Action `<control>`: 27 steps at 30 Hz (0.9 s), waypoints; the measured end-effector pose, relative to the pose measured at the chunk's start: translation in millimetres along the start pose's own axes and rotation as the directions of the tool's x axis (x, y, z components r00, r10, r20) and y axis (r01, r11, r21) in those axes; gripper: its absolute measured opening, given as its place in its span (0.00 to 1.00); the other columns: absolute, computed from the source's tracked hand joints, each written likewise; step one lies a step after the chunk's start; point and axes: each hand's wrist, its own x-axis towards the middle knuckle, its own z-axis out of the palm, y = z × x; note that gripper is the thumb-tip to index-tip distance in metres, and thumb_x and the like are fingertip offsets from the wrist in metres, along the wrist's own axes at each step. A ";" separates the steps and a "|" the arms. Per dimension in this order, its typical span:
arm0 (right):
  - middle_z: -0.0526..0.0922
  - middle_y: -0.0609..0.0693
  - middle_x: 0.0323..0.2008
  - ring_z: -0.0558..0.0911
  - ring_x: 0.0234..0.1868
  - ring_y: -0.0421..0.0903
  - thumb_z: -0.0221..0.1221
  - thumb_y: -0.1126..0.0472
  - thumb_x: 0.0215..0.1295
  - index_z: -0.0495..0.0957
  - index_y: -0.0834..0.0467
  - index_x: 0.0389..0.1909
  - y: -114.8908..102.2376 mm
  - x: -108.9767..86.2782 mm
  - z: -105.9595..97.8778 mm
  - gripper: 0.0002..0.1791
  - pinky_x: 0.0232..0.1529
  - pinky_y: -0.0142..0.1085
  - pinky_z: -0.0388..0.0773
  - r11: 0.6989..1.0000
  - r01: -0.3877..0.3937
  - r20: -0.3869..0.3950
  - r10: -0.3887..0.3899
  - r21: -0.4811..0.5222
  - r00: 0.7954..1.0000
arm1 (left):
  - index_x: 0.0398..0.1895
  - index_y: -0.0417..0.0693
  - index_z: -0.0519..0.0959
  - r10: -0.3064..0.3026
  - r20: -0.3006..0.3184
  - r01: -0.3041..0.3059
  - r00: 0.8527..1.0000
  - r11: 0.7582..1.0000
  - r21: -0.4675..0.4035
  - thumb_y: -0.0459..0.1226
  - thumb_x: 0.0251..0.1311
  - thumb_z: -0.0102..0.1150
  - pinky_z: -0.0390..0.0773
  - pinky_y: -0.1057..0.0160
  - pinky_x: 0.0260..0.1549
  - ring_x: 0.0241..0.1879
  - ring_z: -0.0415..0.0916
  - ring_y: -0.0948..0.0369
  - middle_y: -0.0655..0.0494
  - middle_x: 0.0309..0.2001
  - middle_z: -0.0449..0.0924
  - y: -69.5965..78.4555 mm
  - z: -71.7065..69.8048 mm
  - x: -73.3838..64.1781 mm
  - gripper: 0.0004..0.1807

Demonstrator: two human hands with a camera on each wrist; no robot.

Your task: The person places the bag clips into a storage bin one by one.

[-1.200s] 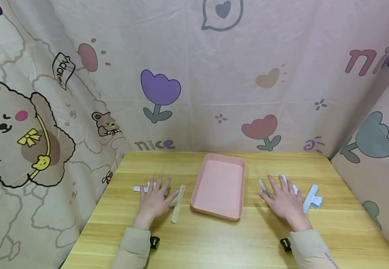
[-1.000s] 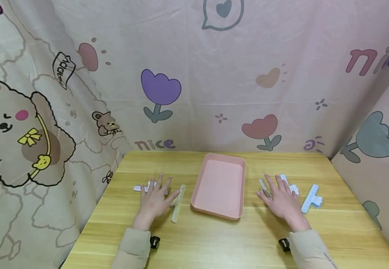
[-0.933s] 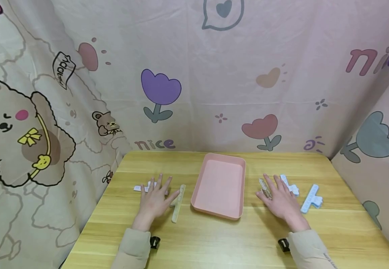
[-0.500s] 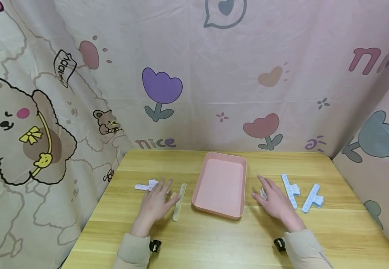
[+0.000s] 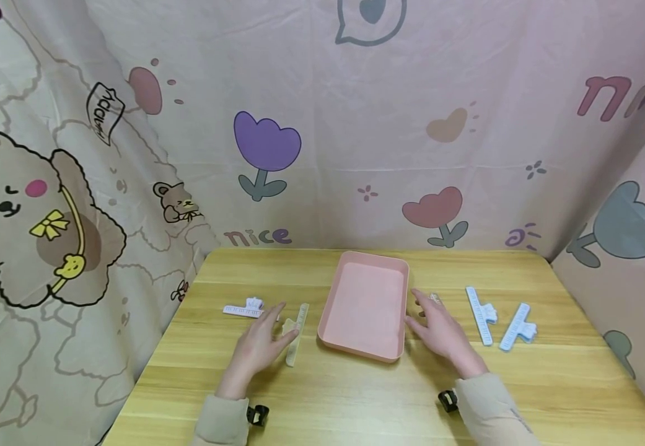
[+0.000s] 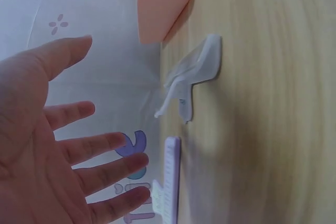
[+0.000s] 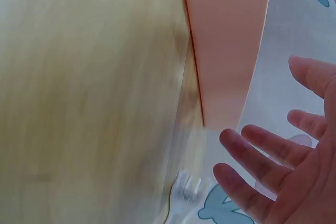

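Observation:
My left hand (image 5: 256,347) hovers with relaxed, spread fingers, its thumb overlapping a cream ruler-marked clip (image 5: 293,353) in the head view. In the left wrist view the palm is bare, and that clip (image 6: 209,59) stands apart from the fingers. A lavender clip (image 5: 235,310) lies beyond the fingertips. Beside the right wall of a pink tray (image 5: 361,355), my right hand (image 5: 442,331) is held with loosely extended fingers and nothing in it. The right wrist view has the fingertips close to the tray's wall (image 7: 226,51). A pale translucent clip (image 5: 435,298) is mostly hidden behind this hand.
Two light blue clips, one upright-slanted (image 5: 478,317) and one tilted (image 5: 514,328), lie on the right of the wooden table (image 5: 350,402). A printed curtain (image 5: 344,124) hangs behind the table and along both sides.
My right hand has moved left from over the clips to the tray's right side, uncovering a blue clip. My left hand has drawn back slightly, exposing more of the lavender clip.

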 end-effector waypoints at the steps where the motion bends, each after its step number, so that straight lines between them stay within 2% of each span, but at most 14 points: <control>1: 0.73 0.64 0.61 0.80 0.51 0.60 0.59 0.51 0.69 0.57 0.59 0.74 -1.3 1.0 1.1 0.38 0.49 0.59 0.77 1.000 0.005 0.001 -0.005 0.009 1.000 | 0.73 0.49 0.63 0.001 -0.004 -0.001 1.000 1.000 -0.012 0.53 0.61 0.63 0.69 0.35 0.55 0.63 0.66 0.39 0.40 0.69 0.64 -0.5 1.0 0.0 0.39; 9: 0.74 0.66 0.57 0.83 0.45 0.56 0.61 0.56 0.68 0.56 0.61 0.74 -3.4 10.5 11.2 0.38 0.45 0.50 0.81 0.993 -0.038 0.049 0.032 0.114 0.998 | 0.72 0.44 0.64 0.013 -0.004 -0.013 1.000 0.997 -0.076 0.50 0.61 0.64 0.71 0.36 0.54 0.61 0.69 0.41 0.39 0.65 0.69 -6.1 8.4 0.3 0.39; 17: 0.75 0.67 0.55 0.81 0.48 0.62 0.59 0.58 0.69 0.53 0.66 0.74 0.9 13.1 18.8 0.38 0.49 0.53 0.79 0.979 -0.099 0.063 0.089 0.180 0.994 | 0.72 0.42 0.63 0.007 0.020 -0.004 1.000 0.993 -0.117 0.47 0.61 0.65 0.71 0.38 0.55 0.59 0.71 0.42 0.37 0.60 0.73 -10.7 13.8 4.2 0.39; 20: 0.77 0.66 0.55 0.81 0.50 0.63 0.58 0.58 0.70 0.52 0.65 0.74 3.3 12.8 20.3 0.38 0.51 0.53 0.78 0.971 -0.113 0.072 0.100 0.209 0.992 | 0.71 0.41 0.63 0.006 0.037 -0.002 0.999 0.991 -0.131 0.45 0.61 0.66 0.75 0.42 0.51 0.51 0.75 0.45 0.39 0.56 0.76 -11.8 14.8 5.9 0.38; 24: 0.77 0.66 0.55 0.79 0.53 0.64 0.56 0.59 0.71 0.53 0.63 0.75 7.5 12.5 21.6 0.36 0.53 0.53 0.77 0.958 -0.117 0.095 0.095 0.261 0.991 | 0.71 0.41 0.64 0.001 0.052 0.007 0.999 0.989 -0.146 0.43 0.61 0.66 0.78 0.47 0.44 0.43 0.76 0.51 0.41 0.54 0.78 -12.5 13.9 8.5 0.38; 27: 0.76 0.67 0.55 0.78 0.54 0.64 0.55 0.62 0.71 0.52 0.62 0.75 9.8 12.1 21.9 0.35 0.49 0.50 0.80 0.937 -0.135 0.124 0.099 0.323 0.987 | 0.71 0.41 0.64 -0.009 0.063 0.020 0.998 0.985 -0.169 0.41 0.61 0.66 0.79 0.52 0.37 0.36 0.76 0.55 0.40 0.54 0.77 -13.4 13.1 11.2 0.37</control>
